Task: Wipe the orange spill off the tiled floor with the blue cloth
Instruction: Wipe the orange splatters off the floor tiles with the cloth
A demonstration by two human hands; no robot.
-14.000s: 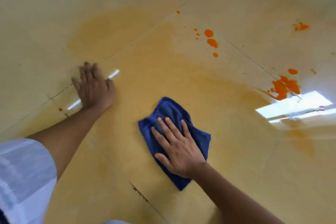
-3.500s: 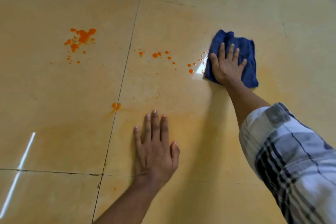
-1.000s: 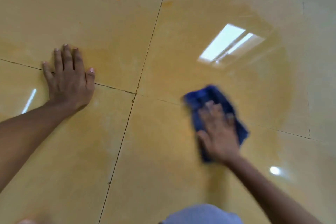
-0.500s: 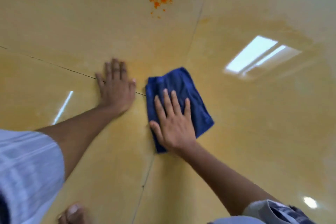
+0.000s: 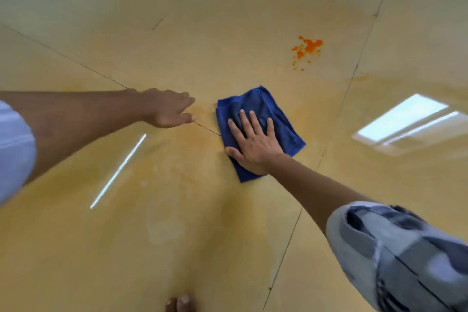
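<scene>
The crumpled blue cloth (image 5: 263, 114) lies flat on the tiled floor (image 5: 228, 223) near the middle of the view. My right hand (image 5: 254, 143) presses on its near half with fingers spread and straight. My left hand (image 5: 168, 107) rests flat on the floor just left of the cloth, fingers extended toward it, a small gap between them. An orange splatter (image 5: 306, 48) with small drops sits on the tile beyond the cloth, up and to the right. A pale orange smear tints the floor around and in front of the cloth.
Dark grout lines (image 5: 354, 71) cross the floor. Bright light reflections (image 5: 402, 121) shine on wet tile at the right and in a thin streak (image 5: 119, 170) at the left. My bare toes (image 5: 178, 303) show at the bottom edge.
The view has swung, so the orange splatter now sits up and to the right. My right hand still presses the cloth; my left hand points sideways toward it, with a slightly wider gap.
</scene>
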